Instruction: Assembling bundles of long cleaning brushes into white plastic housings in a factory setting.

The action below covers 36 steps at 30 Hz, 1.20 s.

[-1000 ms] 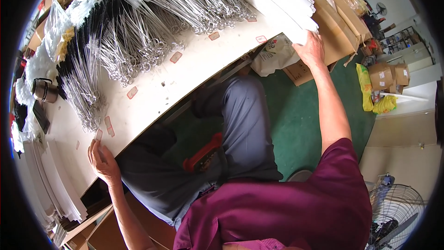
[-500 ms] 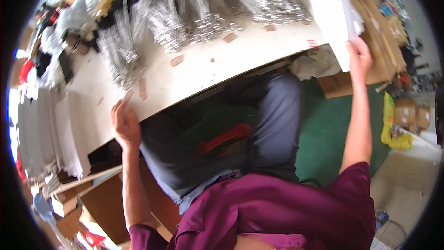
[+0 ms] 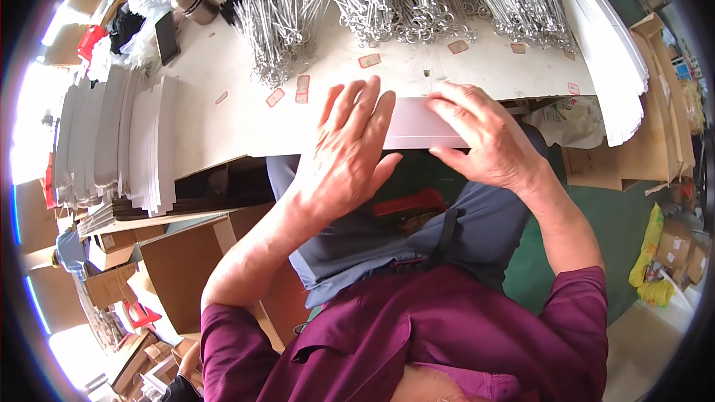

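Observation:
A long white card strip with a crease line lies along the front edge of the table, level with my lap. My left hand is over its left part, flat, fingers stretched and thumb apart. Farther right, my right hand spans the strip, bent fingers over its far side and thumb at the near edge. How firmly it grips cannot be seen. Beyond the hands, bundles of thin silver metal rods with ringed ends lie across the table.
White card strips are stacked at the left and at the right end. A phone and a dark flask lie back left. Small red-edged labels dot the tabletop. Cardboard boxes stand below left.
My right hand has come in from the stack at the right, and a white strip now lies before me. My left hand has moved rightward from the table's left side onto it.

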Tool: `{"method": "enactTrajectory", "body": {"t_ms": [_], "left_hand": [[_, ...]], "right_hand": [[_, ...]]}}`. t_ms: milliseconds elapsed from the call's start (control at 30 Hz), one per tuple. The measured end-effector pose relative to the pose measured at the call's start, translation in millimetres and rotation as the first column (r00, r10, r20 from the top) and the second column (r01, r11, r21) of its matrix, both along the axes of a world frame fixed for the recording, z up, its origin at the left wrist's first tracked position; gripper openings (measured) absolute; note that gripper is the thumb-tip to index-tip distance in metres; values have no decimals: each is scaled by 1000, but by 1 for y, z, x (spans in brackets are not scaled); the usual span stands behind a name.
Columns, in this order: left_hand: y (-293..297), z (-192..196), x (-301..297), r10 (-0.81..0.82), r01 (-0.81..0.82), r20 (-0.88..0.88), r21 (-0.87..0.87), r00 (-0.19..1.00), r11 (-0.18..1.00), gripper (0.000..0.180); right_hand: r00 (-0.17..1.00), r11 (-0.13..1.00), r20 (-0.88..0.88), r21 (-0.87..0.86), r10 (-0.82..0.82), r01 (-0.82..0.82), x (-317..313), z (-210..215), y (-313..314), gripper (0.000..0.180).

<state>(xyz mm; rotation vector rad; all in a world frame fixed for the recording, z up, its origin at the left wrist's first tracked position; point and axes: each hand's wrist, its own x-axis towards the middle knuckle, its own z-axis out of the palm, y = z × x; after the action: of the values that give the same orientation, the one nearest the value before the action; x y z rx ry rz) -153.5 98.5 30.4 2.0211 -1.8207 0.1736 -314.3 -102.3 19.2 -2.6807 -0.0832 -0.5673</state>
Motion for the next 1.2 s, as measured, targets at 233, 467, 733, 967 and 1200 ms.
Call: {"method": "enactTrajectory", "body": {"t_ms": [233,467,733,967,1200], "left_hand": [[-16,-25,15,4,3,-103,65,995,998,78],[-5,-41,34,201,-199,-2,117,980,973,75],[-16,-47,31,155,-157,43,46,987,987,72],[-7,-61,35,166,-169,56,51,985,984,69],[-4,-66,41,140,-141,62,7,988,990,69]], "right_hand": [[995,996,67,-46,75,-72,30,-20,14,57],[938,947,144,-4,-317,321,20,-27,12,45],[920,773,-70,519,-386,364,36,-49,40,51],[952,509,-188,811,-240,288,42,-60,33,39],[925,294,-364,878,-105,379,40,-36,25,34]]}}
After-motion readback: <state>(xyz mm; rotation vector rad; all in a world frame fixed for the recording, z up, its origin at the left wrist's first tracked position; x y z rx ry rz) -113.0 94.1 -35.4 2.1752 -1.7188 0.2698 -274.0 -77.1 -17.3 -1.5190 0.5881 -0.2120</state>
